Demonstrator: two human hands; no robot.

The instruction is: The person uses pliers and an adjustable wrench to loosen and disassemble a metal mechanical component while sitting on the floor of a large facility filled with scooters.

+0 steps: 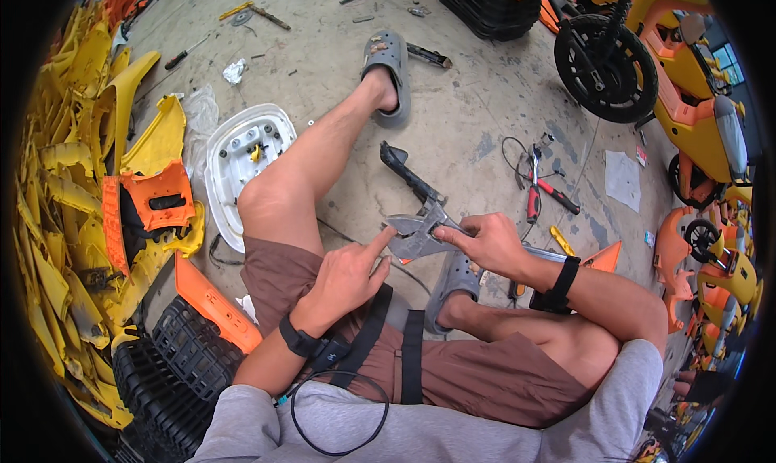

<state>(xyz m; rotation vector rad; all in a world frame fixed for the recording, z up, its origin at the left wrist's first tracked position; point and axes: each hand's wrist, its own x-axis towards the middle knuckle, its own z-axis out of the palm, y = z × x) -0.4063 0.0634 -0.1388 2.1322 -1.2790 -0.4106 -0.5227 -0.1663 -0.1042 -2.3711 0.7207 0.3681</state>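
Observation:
My right hand [497, 245] grips a grey metal bracket [412, 233] with a pointed left end, held in front of my lap between my legs. A black angled piece [398, 166] extends away beyond it; whether the two are joined I cannot tell. My left hand [343, 279] has its index finger stretched to the bracket's left tip, thumb apart and other fingers bent. A silver bar [548, 255] runs rightward behind my right wrist. Near it lie a yellow-handled tool [561, 239] and an orange panel [602, 258].
Yellow panels [73, 220] pile at left, beside orange pieces [162, 196], black crates [182, 350] and a white tray [242, 140]. Red-handled tools [535, 198] lie right of centre. Yellow-orange scooters [683, 91] stand at right, a black crate [485, 10] behind. Small tools and scraps dot the floor.

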